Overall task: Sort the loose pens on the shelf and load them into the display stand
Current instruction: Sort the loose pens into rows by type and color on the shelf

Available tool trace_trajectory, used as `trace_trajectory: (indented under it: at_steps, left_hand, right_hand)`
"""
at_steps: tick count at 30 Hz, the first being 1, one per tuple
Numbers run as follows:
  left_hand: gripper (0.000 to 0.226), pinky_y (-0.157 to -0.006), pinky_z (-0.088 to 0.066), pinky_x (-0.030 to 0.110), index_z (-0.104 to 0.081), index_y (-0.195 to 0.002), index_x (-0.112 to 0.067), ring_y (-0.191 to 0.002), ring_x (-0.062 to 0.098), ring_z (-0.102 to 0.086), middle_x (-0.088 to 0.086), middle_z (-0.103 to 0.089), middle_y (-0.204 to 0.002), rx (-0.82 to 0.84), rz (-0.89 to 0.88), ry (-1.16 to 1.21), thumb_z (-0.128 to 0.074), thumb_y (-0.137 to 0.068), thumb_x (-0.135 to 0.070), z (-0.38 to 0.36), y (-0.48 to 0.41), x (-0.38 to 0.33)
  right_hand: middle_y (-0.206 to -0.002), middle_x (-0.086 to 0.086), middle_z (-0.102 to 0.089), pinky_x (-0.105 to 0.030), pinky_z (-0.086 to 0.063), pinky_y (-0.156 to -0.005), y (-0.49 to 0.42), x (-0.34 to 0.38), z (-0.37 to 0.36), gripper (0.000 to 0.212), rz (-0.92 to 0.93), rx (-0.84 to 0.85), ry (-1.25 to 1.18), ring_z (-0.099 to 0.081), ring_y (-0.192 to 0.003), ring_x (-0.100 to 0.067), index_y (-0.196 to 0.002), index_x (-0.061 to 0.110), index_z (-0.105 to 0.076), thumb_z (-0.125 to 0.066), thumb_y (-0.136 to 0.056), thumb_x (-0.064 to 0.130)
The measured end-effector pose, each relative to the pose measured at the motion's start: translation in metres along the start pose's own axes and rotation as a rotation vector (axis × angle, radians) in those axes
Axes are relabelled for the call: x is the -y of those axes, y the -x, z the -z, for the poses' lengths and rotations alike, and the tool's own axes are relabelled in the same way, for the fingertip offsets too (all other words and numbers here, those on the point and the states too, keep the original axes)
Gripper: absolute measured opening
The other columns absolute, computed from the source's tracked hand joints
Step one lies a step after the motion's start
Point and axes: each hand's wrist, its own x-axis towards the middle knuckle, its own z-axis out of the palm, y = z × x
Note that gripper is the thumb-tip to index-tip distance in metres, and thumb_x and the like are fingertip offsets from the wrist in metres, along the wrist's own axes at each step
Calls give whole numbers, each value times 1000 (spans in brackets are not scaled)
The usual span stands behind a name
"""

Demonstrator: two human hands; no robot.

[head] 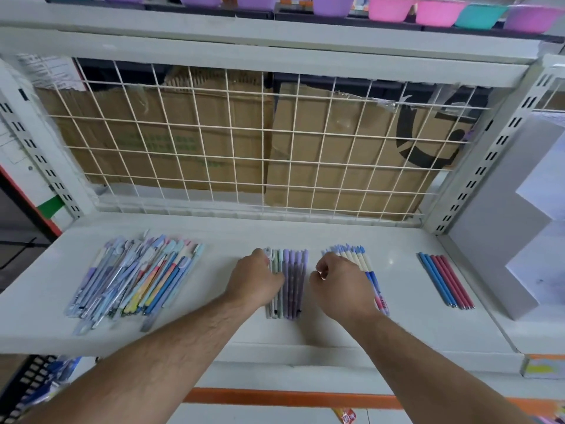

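Both forearms reach in over the front edge of the shelf point(397, 304). The left hand point(256, 278) lies knuckles up, fingers curled down onto the grey-green pens point(276, 301) at the left side of the middle group, gripping or squaring them. The right hand point(339, 286) is loosely clenched above the near part of the white-and-blue pens point(368, 270), thumb close to forefinger; I cannot tell whether it pinches anything. Along the middle of the shelf, left to right: a mixed heap point(131, 280) near the left edge, pens crossed and overlapping, many colours, plainly unsorted; then the grey-green pens touching a neat row of purple pens point(295, 280); just beside those, the white-and-blue pens side by side; well apart, towards the right edge, a tidy row of blue and red pens point(446, 281). At the right end of the shelf stands a pale stepped stand point(501, 240), probably the display stand; no pens show on it. Judgement: sorting is partly done, with three orderly groups laid out, but the heap is the largest lot and is left to go through. Loading has not begun, as far as can be seen. Farther back, a wire grid point(244, 148) closes the rear edge, with cardboard point(336, 133) behind it, and coloured bowls point(388, 9) sit on the level above.
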Motion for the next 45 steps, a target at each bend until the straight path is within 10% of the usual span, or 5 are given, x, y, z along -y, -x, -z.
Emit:
trace_trajectory:
  at_steps: [17, 23, 45]
  left_hand:
    - [46, -86, -45, 38, -47, -125, -10, -112, 31, -52, 14, -53, -124, -166, -9, -608, -51, -91, -42, 73, 15, 85]
    - [31, -79, -44, 35, -56, -114, -10, -106, 29, -56, 11, -58, -115, -114, 1, -671, -50, -93, -33, 91, 7, 112]
    - [6, -69, -43, 27, -54, -93, -20, -96, 22, -65, -6, -55, -82, 64, -49, -682, -56, -89, -15, 99, -11, 101]
  right_hand:
    - [-121, 0, -58, -36, -50, -93, 2, 68, -39, 33, 244, 51, 109, -55, -116, -25, -126, 21, -59, -53, -94, 30]
    - [-128, 3, -56, -51, -13, -123, 8, 89, -56, 34, 188, 68, 144, -52, -124, -28, -127, 27, -57, -53, -94, 34]
    - [-130, 8, -56, -25, -4, -111, 15, 106, -54, 33, 183, 13, 106, -55, -116, -17, -129, 27, -59, -52, -97, 34]
